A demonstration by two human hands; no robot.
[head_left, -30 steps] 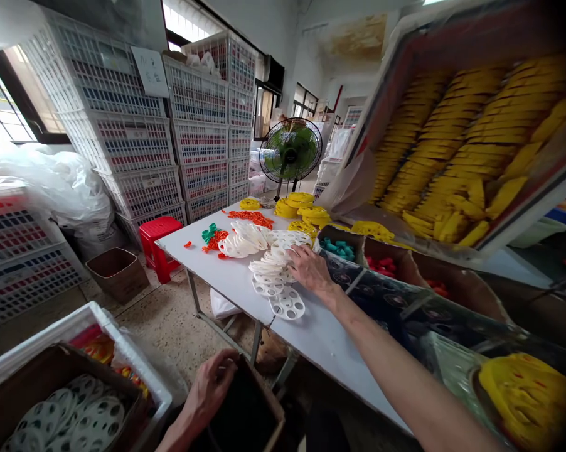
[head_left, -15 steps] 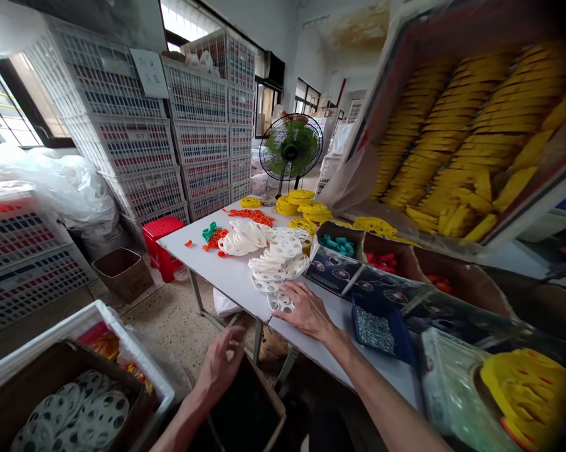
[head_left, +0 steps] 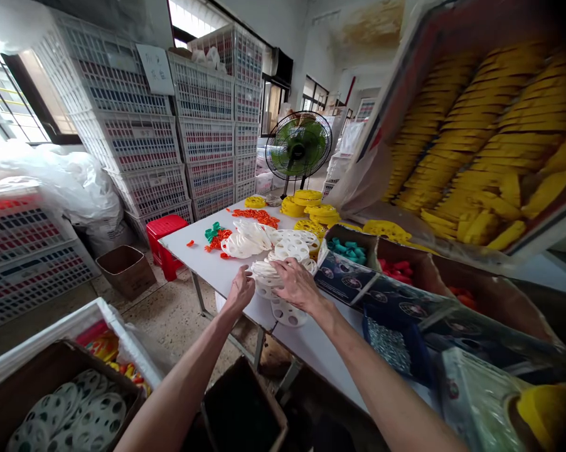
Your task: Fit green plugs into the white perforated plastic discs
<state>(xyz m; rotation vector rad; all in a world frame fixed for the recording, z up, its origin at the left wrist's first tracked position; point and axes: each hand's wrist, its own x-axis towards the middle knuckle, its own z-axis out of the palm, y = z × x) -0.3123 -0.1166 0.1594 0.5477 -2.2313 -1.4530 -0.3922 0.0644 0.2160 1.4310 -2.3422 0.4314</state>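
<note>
White perforated discs (head_left: 295, 243) lie heaped on the desk (head_left: 208, 266). The left hand (head_left: 242, 289), fingers curled, is at the heap's left edge; apart from it, the right hand (head_left: 296, 285) touches the near right side. Whether either grips, I cannot tell. Rightward: teal pieces (head_left: 349, 250), then a blue tray (head_left: 421, 361) of small metal parts (head_left: 389, 345).

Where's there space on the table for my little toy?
Two bare patches show on the table: one between the left hand and the lone orange piece, another between the white discs, right arm and near edge. It's crowded around the discs: green bits, orange bits, yellow rings.
</note>
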